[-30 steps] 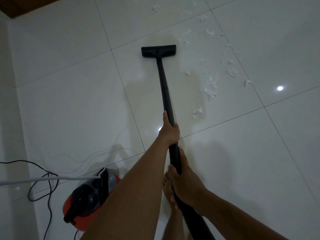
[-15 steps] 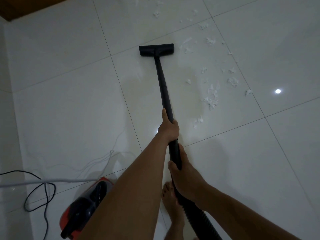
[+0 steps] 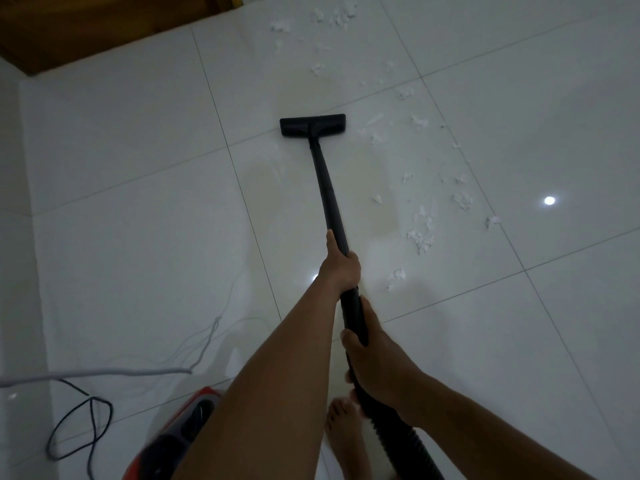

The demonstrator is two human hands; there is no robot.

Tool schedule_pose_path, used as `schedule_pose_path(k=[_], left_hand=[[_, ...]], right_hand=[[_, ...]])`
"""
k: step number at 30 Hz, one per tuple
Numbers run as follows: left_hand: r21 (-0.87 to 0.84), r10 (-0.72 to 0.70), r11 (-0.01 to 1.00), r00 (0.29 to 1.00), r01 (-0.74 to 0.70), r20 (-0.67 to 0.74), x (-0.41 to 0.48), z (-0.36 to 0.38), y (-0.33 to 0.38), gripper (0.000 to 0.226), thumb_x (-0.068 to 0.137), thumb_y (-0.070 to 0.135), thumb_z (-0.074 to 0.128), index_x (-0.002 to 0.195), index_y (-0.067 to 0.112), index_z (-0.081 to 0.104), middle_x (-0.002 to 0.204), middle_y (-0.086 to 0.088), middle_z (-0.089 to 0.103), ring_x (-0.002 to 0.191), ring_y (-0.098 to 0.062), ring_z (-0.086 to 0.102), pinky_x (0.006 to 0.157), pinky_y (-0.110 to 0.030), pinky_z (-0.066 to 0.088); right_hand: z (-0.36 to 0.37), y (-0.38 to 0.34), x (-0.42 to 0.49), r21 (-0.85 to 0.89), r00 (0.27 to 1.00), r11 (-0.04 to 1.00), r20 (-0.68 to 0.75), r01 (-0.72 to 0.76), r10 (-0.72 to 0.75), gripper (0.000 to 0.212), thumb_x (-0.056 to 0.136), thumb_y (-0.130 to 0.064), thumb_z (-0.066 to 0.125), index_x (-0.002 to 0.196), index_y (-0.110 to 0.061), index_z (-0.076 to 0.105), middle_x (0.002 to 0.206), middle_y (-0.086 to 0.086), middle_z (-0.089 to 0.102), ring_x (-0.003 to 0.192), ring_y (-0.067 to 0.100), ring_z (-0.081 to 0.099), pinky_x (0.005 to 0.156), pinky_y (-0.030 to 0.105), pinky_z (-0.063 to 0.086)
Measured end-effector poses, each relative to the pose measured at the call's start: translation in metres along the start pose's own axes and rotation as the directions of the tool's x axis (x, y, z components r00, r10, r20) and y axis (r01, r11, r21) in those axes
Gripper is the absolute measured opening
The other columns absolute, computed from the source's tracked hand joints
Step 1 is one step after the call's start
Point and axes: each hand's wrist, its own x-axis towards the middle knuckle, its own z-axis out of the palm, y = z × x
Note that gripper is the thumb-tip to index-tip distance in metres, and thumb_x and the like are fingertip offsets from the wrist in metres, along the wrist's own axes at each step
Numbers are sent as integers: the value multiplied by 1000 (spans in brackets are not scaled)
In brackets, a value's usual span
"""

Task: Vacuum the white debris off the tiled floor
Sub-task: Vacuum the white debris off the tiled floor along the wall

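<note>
The white debris [image 3: 420,233] looks like torn, fluffy scraps, light enough, we judge, to lift under suction but also to scatter if the head shoves them. It lies on the tiled floor [image 3: 138,202] ahead of and to the right of our left hand [image 3: 341,268]. The nearest clump is just right of that hand, a loose trail runs forward from there, and more scraps sit well beyond the nozzle [image 3: 312,125]. The nozzle rests flat on the tile straight ahead of the left hand, with the closest scraps just beside its right end.

The wand [image 3: 327,199] is a rigid black tube and seems light for its length, so it should steer from two points. Our left hand wraps around it partway down with the thumb laid along the tube. Our right hand [image 3: 374,362] grips it nearer the body, where tube meets ribbed hose [image 3: 398,441]. The glossy tile should let the head glide easily, and the soft hose will likely drag behind.

Below and left of our hands sit the red canister [image 3: 187,424], a black cord [image 3: 93,424] and a pale cable [image 3: 104,374]. A bare foot [image 3: 343,431] shows under the right hand.
</note>
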Motion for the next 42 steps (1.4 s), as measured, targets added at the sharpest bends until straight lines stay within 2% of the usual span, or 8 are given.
schedule_pose_path(k=[5,9,15,25,29,31,35,42], left_hand=[[-21,-6,1000,1000,6,6,8,-6,23,68,106,27,33,155,37,-14,145,-12,46,90,-19,48,82,-32,41],[-18,-10,1000,1000,10,-2,17,-7,32,69,106,27,34,155,37,-14,147,-11,44,92,-19,49,83,-32,42],[5,-33,999,999,33,-10,29,-9,56,69,106,28,34,155,37,-14,141,-11,49,75,-13,50,81,-32,43],[-68,-70,995,997,68,-29,58,-20,126,72,104,27,35,154,38,-15,140,-11,48,101,-28,56,96,-40,49],[-93,-87,992,996,84,-21,66,-26,142,72,104,25,35,154,38,-16,137,-10,49,95,-26,57,89,-40,52],[-98,-86,992,996,84,-22,70,-31,148,72,104,25,35,154,38,-15,139,-10,47,95,-26,55,88,-39,51],[-103,-80,992,997,78,-18,83,-47,158,73,104,25,36,154,38,-15,137,-10,47,85,-22,55,86,-40,52],[-98,-82,992,996,79,-24,113,-80,178,73,104,25,36,154,38,-15,139,-10,46,94,-25,54,90,-41,52]], right_hand=[[-15,-22,5,18,1000,1000,10,-11,11,63,111,-32,39,159,-49,2,86,10,59,58,13,58,43,19,48],[-21,-27,17,9,1000,1000,11,-15,15,64,110,-33,40,158,-50,3,88,12,62,61,14,61,50,24,55],[-42,-47,23,-5,999,1000,45,-20,21,66,110,-31,39,158,-50,-1,87,11,60,58,13,58,44,20,49],[-96,-107,50,-55,998,998,55,0,3,62,109,-28,40,157,-52,8,86,11,58,58,15,60,44,21,49],[-106,-123,60,-170,998,985,51,38,-30,63,107,-26,38,159,-44,8,90,7,59,72,22,66,67,39,62],[-108,-133,62,-182,998,982,61,42,-32,63,107,-26,38,160,-43,7,90,6,60,72,22,66,75,44,61],[-109,-157,64,-80,995,996,92,46,-39,60,109,-30,41,159,-43,11,80,3,57,58,13,58,55,28,56],[-103,-194,92,-32,994,1000,105,-2,5,64,109,-27,41,157,-53,6,80,9,55,55,14,53,41,22,47]])
